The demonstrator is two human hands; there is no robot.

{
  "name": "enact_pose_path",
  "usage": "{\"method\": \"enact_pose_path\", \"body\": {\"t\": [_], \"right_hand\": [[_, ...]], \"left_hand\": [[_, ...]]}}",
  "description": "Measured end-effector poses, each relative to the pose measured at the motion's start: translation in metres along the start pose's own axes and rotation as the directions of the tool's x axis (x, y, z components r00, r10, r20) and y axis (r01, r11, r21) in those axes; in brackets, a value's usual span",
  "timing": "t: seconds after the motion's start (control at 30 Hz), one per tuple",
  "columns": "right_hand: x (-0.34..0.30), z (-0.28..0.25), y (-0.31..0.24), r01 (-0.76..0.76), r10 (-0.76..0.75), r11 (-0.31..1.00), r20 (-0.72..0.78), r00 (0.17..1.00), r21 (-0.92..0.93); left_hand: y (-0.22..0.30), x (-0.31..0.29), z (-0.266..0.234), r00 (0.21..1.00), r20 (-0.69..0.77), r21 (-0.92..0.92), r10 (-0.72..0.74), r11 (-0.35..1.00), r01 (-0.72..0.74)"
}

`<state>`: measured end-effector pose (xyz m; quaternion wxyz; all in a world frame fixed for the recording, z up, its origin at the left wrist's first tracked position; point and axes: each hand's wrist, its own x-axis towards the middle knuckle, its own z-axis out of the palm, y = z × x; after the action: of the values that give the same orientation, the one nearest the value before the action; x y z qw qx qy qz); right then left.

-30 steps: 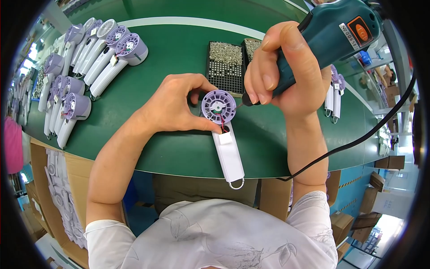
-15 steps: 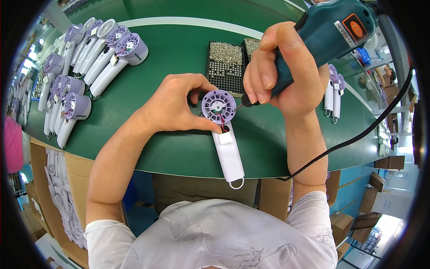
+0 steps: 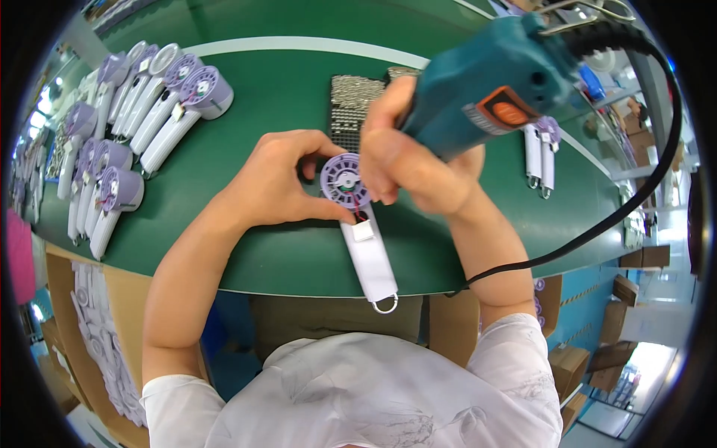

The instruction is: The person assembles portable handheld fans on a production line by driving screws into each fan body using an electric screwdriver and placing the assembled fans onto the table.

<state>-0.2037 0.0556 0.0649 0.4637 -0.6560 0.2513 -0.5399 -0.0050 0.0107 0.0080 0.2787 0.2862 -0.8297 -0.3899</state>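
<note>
Head view: compared with half a second ago, the right grip (image 3: pixel 426 168) has swung left and in toward the person's other hand, so its blurred fingers now cover the right rim of the handheld fan (image 3: pixel 336 184). The green electric screwdriver (image 3: pixel 478 89) it carries has come along, its body leaning down from the upper right; the bit, seen earlier beside the fan head, is now hidden by the hand. The screw tray (image 3: pixel 357 95) is partly covered by that same hand now. The left grip (image 3: pixel 278 181) keeps its hold, and the worktop (image 3: pixel 276 257) and what lies on it sit slightly farther left in the view.

The fan's round lilac head lies between the left grip's curved fingers, at its upper edge, and the thumb, which presses near the joint with the white handle (image 3: pixel 371 263). That grip is parted only by the fan's width. From it the handle slants down to the right, with the red wires (image 3: pixel 358 212) and white connector (image 3: pixel 363 231) just beside the thumb tip. The right grip is wrapped firmly around the screwdriver.
</note>
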Motion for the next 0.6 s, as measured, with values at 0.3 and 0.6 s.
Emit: {"method": "enact_pose_path", "body": {"t": [0.3, 0.6], "right_hand": [[-0.001, -0.001, 0.002, -0.006, 0.009, 0.996, -0.034, 0.999, 0.092], [-0.003, -0.007, -0.018, -0.100, 0.096, 0.993, 0.057, 0.994, 0.061]], "left_hand": [[-0.004, 0.003, 0.005, 1.000, -0.008, -0.077, -0.015, 0.997, 0.014], [-0.016, 0.006, 0.011, 0.998, -0.001, -0.110, 0.056, 0.992, -0.056]]}}
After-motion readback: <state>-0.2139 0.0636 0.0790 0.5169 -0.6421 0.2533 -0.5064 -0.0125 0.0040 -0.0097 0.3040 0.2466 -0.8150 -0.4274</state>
